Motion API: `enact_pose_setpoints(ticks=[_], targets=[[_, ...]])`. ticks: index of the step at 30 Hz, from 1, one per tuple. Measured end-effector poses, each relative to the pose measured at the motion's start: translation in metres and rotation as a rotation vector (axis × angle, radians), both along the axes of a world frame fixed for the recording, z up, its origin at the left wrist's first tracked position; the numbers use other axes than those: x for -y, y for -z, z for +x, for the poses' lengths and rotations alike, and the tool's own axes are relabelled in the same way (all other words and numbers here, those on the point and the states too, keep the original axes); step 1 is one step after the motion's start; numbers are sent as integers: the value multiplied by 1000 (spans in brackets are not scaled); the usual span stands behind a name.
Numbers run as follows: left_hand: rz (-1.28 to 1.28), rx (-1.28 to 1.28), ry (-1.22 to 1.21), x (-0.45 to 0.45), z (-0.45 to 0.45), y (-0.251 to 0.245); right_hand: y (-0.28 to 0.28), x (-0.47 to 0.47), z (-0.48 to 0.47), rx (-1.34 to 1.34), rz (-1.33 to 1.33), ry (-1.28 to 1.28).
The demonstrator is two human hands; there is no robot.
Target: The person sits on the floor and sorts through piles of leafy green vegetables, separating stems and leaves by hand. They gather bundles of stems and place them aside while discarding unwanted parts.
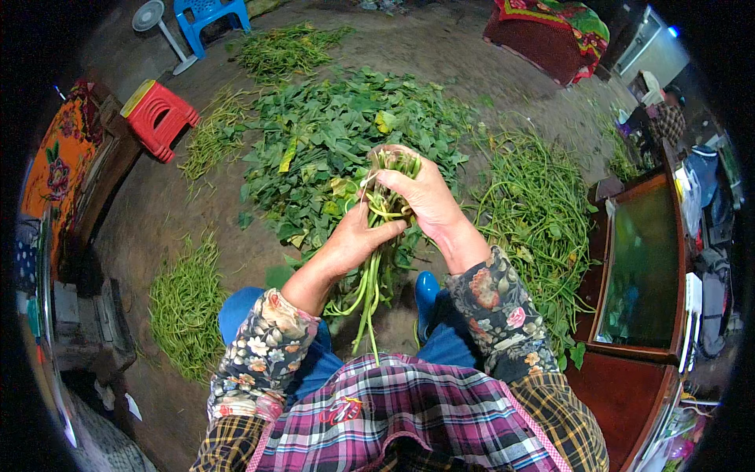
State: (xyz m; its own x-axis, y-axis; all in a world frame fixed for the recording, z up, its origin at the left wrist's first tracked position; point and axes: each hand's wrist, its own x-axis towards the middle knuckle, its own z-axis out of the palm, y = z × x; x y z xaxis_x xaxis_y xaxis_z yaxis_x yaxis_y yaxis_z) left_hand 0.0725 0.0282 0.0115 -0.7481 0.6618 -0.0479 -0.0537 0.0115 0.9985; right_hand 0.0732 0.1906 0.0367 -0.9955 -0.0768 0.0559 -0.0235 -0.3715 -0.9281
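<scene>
Both hands hold one bundle of green leafy-vegetable stems (373,274) in front of my lap. My right hand (417,192) grips the cut ends at the top, thumb across them. Just below, my left hand (360,236) is closed around the stems, its thumb pointing right. The lower stems hang toward my plaid apron. Behind the hands spreads a large heap of green leaves (330,118), with a few yellow ones. A tangled pile of long stems (531,212) lies at the right, and a pile of trimmed stems (186,307) at the left.
A red plastic stool (162,118), a blue plastic chair (206,20) and a white pedestal fan (168,38) stand upper left. Smaller stem piles (289,50) lie beyond the leaves. A glass-topped wooden cabinet (640,265) borders the right. Another person (669,118) is at far right.
</scene>
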Motion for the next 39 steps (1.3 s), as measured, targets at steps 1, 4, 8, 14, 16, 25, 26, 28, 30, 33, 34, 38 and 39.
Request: enact_pose_setpoints(ticks=[1,4,8,14,16,25,26,28,30,33,34,38,39], targets=[[-4,33,-27,-2,0,0,-1,2,0,-8,-8,12],[15,90,-36,-1,1,-5,0,4,-2,-30,-24,21],[14,173,84,9,-3,-10,-8,7,4,7,-76,-47],[50,265,99,7,-4,-7,-9,7,6,-24,11,-111],[174,307,11,8,-7,-3,-9,1,-2,-211,428,132],[300,476,-205,23,-21,-6,-11,-1,23,-686,1094,222],[289,450,-218,20,-19,-8,-7,3,21,-724,1113,192],[263,411,-236,21,-20,-5,-4,11,22,-667,1166,233],[249,346,-247,18,-19,-3,-4,11,21,-619,1203,223],[242,377,-243,20,-21,-5,-8,10,16,-654,1194,193],[286,405,-263,18,-20,-8,-8,11,14,-692,1179,179],[387,505,-345,17,-26,-6,-9,6,14,-833,1205,117],[371,504,-333,19,-27,-6,-9,6,15,-852,1198,111]])
